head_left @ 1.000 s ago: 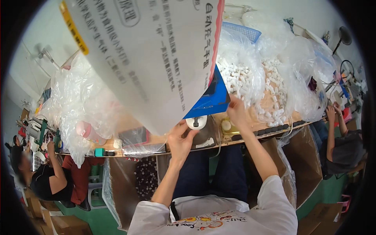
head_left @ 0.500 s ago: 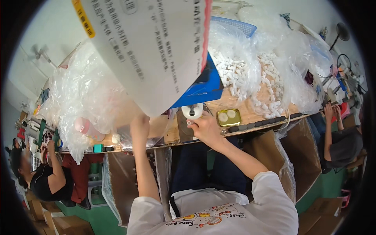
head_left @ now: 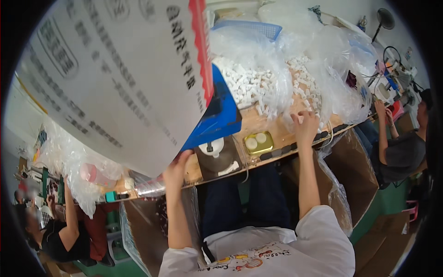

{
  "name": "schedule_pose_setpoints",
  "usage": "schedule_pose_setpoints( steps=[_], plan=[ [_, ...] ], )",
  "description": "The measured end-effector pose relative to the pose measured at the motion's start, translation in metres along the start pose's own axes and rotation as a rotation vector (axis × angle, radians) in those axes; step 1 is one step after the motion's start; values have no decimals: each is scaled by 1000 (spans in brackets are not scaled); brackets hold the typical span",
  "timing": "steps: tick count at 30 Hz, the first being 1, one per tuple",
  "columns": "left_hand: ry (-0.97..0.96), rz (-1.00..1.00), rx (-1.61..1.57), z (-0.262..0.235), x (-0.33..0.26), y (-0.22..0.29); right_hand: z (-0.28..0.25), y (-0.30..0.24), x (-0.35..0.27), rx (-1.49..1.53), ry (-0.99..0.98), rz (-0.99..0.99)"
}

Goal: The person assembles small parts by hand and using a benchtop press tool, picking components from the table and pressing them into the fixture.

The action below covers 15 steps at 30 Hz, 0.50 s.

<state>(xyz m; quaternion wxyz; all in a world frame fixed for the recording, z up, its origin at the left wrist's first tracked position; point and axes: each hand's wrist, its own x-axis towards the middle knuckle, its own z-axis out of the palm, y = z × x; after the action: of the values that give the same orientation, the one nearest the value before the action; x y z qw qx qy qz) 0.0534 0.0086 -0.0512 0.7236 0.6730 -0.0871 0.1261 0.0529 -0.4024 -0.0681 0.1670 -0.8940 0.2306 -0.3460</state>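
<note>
My right hand (head_left: 306, 129) is at the near edge of a strewn batch of small white plastic tubes (head_left: 304, 87). Its fingers are bent together around something pale, too small to make out. My left hand (head_left: 176, 171) is beside the dark base of a blue bench press (head_left: 217, 122). A large printed white sheet (head_left: 115, 87) hangs in front and hides most of the left fingers. Under the press is a white round fixture (head_left: 212, 147). A few white pieces (head_left: 229, 168) lie on the base. A gold tin (head_left: 258, 150) holds two round white pads.
Clear plastic bags (head_left: 258, 51) cover the table's back, near a blue basket (head_left: 251, 28). A pink bottle (head_left: 94, 175) and teal block (head_left: 112, 197) sit at left. Dark foam pads (head_left: 286, 149) line the front edge. Lined cartons (head_left: 346, 184) stand below. People work on both sides.
My right hand has left the press fixture and moved right to the white tubes. My left hand has come lower and slightly right. The view has shifted, and the sheet fills more of the left.
</note>
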Motion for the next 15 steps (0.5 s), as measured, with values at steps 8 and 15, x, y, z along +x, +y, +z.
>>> schedule_pose_setpoints(
  steps=[8, 15],
  plan=[
    [-146, 113, 372, 30, -12, 16, 22, -9, -14, 246, -4, -69],
    [-77, 185, 500, 46, -21, 11, 4, -73, -64, 388, -271, -544]
  ],
)
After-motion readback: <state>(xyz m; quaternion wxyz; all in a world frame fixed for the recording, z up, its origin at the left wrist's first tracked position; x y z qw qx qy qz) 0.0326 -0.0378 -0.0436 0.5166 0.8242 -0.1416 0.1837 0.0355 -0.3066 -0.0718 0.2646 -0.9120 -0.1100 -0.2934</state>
